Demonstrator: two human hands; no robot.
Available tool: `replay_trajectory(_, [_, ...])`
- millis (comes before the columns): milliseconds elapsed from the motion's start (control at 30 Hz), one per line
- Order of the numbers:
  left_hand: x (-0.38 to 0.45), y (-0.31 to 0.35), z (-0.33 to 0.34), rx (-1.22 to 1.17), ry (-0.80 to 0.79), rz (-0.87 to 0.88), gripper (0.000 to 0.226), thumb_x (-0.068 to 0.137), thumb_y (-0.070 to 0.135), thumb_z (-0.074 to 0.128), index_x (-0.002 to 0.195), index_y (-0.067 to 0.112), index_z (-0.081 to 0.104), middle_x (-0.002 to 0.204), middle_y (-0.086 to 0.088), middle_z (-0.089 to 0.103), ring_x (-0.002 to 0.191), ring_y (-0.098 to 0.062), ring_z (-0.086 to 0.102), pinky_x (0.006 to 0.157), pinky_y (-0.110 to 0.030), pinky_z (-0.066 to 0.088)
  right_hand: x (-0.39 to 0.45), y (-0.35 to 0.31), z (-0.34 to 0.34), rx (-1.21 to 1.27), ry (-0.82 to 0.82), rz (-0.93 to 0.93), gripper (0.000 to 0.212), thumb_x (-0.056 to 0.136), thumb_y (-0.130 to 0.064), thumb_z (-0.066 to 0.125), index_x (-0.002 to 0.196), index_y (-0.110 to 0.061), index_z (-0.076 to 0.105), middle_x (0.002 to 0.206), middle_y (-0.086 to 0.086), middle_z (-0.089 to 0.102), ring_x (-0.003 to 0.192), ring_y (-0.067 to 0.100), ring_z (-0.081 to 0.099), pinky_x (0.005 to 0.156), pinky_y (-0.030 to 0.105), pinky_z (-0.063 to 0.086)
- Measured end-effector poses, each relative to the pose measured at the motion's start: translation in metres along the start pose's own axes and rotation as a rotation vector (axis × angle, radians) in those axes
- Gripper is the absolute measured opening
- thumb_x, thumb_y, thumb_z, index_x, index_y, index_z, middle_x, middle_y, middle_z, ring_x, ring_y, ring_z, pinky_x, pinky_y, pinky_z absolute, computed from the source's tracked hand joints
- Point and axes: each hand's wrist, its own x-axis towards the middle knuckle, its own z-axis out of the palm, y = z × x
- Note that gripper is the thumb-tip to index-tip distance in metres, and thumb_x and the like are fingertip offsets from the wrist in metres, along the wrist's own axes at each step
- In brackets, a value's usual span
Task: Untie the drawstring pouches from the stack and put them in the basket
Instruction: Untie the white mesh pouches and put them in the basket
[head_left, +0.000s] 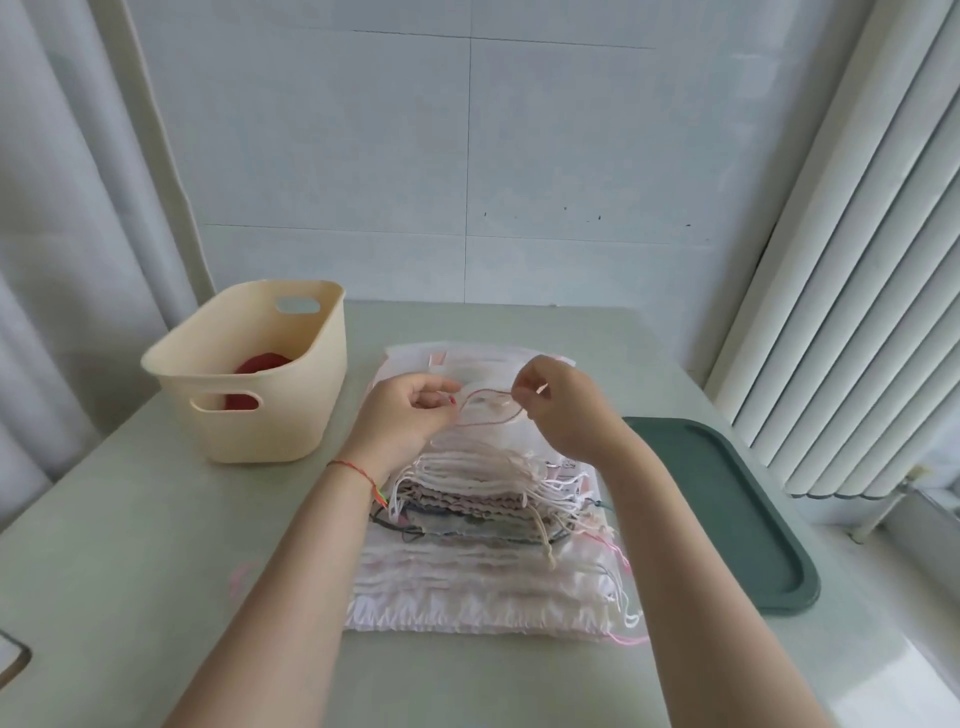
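Both hands, left (410, 410) and right (558, 402), pinch the cord (488, 410) of the top pouch (483, 371); untying is underway, and next it must go into the basket (291, 415).

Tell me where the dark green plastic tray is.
In the head view, the dark green plastic tray lies on the table's right side, just right of the stack of drawstring pouches, below the white radiator.

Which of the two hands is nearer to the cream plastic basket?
The left hand is nearer: it is just right of the cream plastic basket, pinching the thin pink drawstring. The right hand is farther right, over the stack, pinching the same drawstring.
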Motion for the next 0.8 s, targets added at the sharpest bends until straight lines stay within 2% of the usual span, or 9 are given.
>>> replay_trajectory(67, [0.001, 0.0, -0.002, 0.007, 0.017, 0.003, 0.022, 0.081, 0.01, 0.074, 0.093, 0.028, 0.069, 0.075, 0.004, 0.065, 0.067, -0.008, 0.056, 0.07, -0.02, 0.045, -0.001, -0.003, -0.002, 0.096, 0.02, 0.008, 0.008, 0.098, -0.017, 0.05, 0.092, -0.02, 0.055, 0.084, -0.009, 0.06, 0.074, 0.009, 0.055, 0.064, 0.023, 0.04])
replay_trajectory(133, [0.002, 0.0, -0.005, -0.003, 0.008, 0.0, 0.02, 0.08, 0.015, 0.076, 0.096, 0.026, 0.07, 0.077, 0.004, 0.063, 0.069, -0.01, 0.055, 0.071, -0.023, 0.046, -0.002, -0.006, -0.002, 0.201, 0.066, 0.009, 0.012, 0.098, -0.016, 0.049, 0.088, -0.021, 0.053, 0.083, -0.003, 0.064, 0.074, 0.012, 0.062, 0.066, 0.03, 0.051])
replay_trajectory(233, [0.001, 0.003, -0.009, -0.015, 0.002, -0.033, 0.009, 0.082, 0.019, 0.076, 0.088, 0.024, 0.071, 0.079, -0.001, 0.067, 0.069, -0.014, 0.058, 0.065, -0.026, 0.05, -0.002, -0.011, -0.005, 0.307, 0.133, 0.016, 0.012, 0.098, -0.013, 0.048, 0.088, -0.018, 0.052, 0.08, 0.003, 0.066, 0.073, 0.019, 0.066, 0.068, 0.036, 0.057])
replay_trajectory(333, [-0.002, 0.008, -0.014, -0.049, -0.019, -0.046, 0.004, 0.086, 0.014, 0.072, 0.083, 0.014, 0.071, 0.07, -0.004, 0.068, 0.057, -0.015, 0.059, 0.053, -0.021, 0.049, -0.005, -0.016, -0.008, 0.317, 0.169, 0.028, 0.01, 0.098, -0.011, 0.046, 0.091, -0.015, 0.052, 0.077, 0.005, 0.065, 0.068, 0.018, 0.064, 0.065, 0.027, 0.053])
replay_trajectory(467, [-0.002, 0.011, -0.024, -0.102, 0.039, -0.016, 0.01, 0.088, 0.019, 0.071, 0.081, 0.012, 0.074, 0.067, 0.0, 0.071, 0.056, -0.016, 0.061, 0.056, -0.026, 0.049, -0.006, -0.014, -0.01, 0.195, 0.118, 0.053, 0.01, 0.098, -0.016, 0.049, 0.089, -0.019, 0.053, 0.08, 0.0, 0.064, 0.076, 0.019, 0.063, 0.071, 0.033, 0.053])
replay_trajectory(567, [-0.003, 0.017, -0.029, -0.041, 0.13, 0.045, 0.017, 0.087, 0.026, 0.072, 0.075, 0.014, 0.074, 0.066, 0.001, 0.071, 0.053, -0.012, 0.06, 0.052, -0.022, 0.046, -0.008, -0.013, -0.015, -0.02, 0.036, 0.031, 0.004, 0.095, -0.025, 0.055, 0.093, -0.023, 0.057, 0.1, -0.005, 0.058, 0.094, 0.014, 0.057, 0.078, 0.024, 0.04])
replay_trajectory(667, [-0.007, 0.029, -0.026, -0.047, 0.111, 0.136, 0.017, 0.088, 0.027, 0.071, 0.075, 0.015, 0.073, 0.064, 0.002, 0.069, 0.051, -0.01, 0.057, 0.051, -0.021, 0.045, -0.014, -0.022, -0.017, 0.041, -0.005, -0.091, 0.017, 0.088, -0.036, 0.065, 0.103, -0.029, 0.063, 0.113, -0.013, 0.055, 0.104, 0.002, 0.054, 0.082, 0.018, 0.039])
replay_trajectory(733, [-0.013, 0.04, -0.019, -0.054, 0.039, 0.18, 0.014, 0.087, 0.027, 0.072, 0.077, 0.017, 0.074, 0.063, 0.002, 0.069, 0.053, -0.009, 0.058, 0.051, -0.019, 0.045, -0.018, -0.032, -0.013, 0.115, -0.006, -0.165, 0.027, 0.081, -0.042, 0.073, 0.104, -0.031, 0.066, 0.108, -0.016, 0.058, 0.1, -0.004, 0.054, 0.08, 0.01, 0.038])
replay_trajectory(800, [-0.019, 0.049, -0.009, -0.042, 0.013, 0.235, 0.011, 0.083, 0.029, 0.075, 0.076, 0.021, 0.075, 0.064, 0.007, 0.07, 0.056, -0.003, 0.06, 0.055, -0.015, 0.045, -0.018, -0.038, -0.005, 0.087, 0.035, -0.217, 0.023, 0.08, -0.041, 0.075, 0.097, -0.026, 0.071, 0.096, -0.011, 0.059, 0.087, -0.003, 0.055, 0.072, 0.008, 0.04])
